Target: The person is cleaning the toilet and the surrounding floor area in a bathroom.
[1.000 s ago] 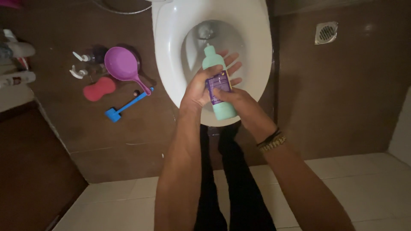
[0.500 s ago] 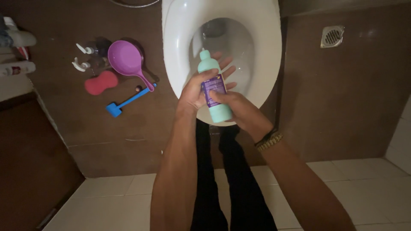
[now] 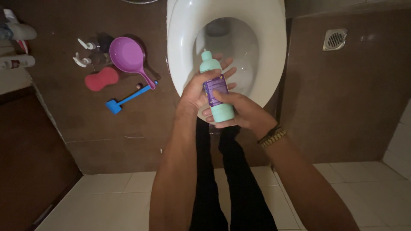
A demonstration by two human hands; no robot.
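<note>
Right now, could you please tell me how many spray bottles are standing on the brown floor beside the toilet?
2. Both white-nozzled clear spray bottles stand left of the purple plastic scoop: one further back, one nearer, just behind the red sponge. Others may be hidden beyond the left edge.

above bowl: both hands (image 3: pixel 201 92) (image 3: pixel 239 113) and teal bottle (image 3: pixel 216 87) fill front half, rear open | left floor: purple scoop (image 3: pixel 127 56), red sponge (image 3: pixel 101 78), blue brush (image 3: pixel 128 99), spray bottles (image 3: pixel 87 51) clustered | right floor: bare brown tile to drain grate (image 3: pixel 335 39)
</note>
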